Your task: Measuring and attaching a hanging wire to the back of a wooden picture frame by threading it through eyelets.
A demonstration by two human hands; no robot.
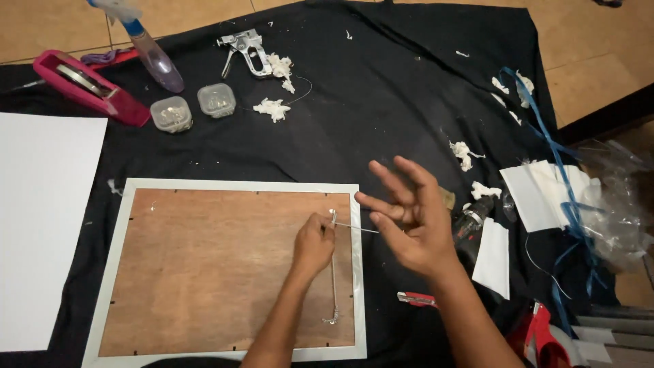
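A white picture frame (122, 204) lies face down on black cloth, its brown backing board (204, 266) up. A thin hanging wire (334, 272) runs along the board's right side between two small metal fittings. My left hand (312, 247) pinches the wire at the upper fitting (333, 217). My right hand (409, 215) hovers just right of the frame with fingers spread; a loose wire end (357, 228) reaches toward its fingertips, and I cannot tell whether they grip it.
Two small clear boxes of hardware (194, 108), a pink tape dispenser (88, 85), a spray bottle (146, 48) and a metal staple gun (244, 49) lie at the back. A white sheet (41, 225) sits left; a dark bottle (471, 217), paper, blue ribbon (558, 177) and red cutter (417, 298) right.
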